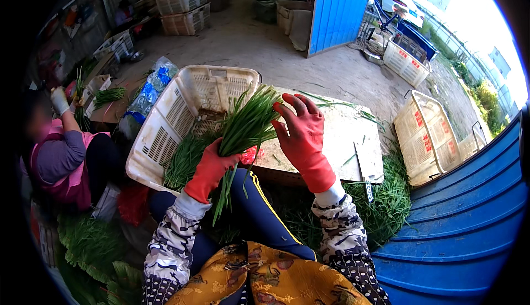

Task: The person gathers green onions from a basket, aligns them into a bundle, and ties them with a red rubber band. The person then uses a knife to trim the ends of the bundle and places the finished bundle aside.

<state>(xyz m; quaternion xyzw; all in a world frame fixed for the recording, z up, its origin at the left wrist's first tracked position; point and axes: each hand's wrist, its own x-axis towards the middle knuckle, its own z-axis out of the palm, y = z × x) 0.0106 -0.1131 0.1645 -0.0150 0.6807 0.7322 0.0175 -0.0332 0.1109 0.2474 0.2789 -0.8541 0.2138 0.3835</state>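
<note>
My left hand (pixel 213 168), in a red rubber glove, grips a bunch of long green leaves, perhaps garlic chives (pixel 248 125), near its lower part. Beside the bunch's upper end my right hand (pixel 301 133), also red-gloved, is raised with fingers apart and holds nothing. A white plastic crate (pixel 159 125) stands under and left of the bunch, with more cut greens (pixel 186 162) inside. To the right lies a pale work board (pixel 339 135) with leaf scraps. A knife (pixel 361 166) rests at its right side, the patterned handle past the near edge.
Loose green leaves (pixel 387 201) are heaped right of the board, against blue corrugated metal (pixel 455 238). On the left sits a co-worker (pixel 62 152) with a gloved hand raised. Large bagged plastic bottles (pixel 151 91) stand behind the crate. More crates (pixel 426 135) are at right.
</note>
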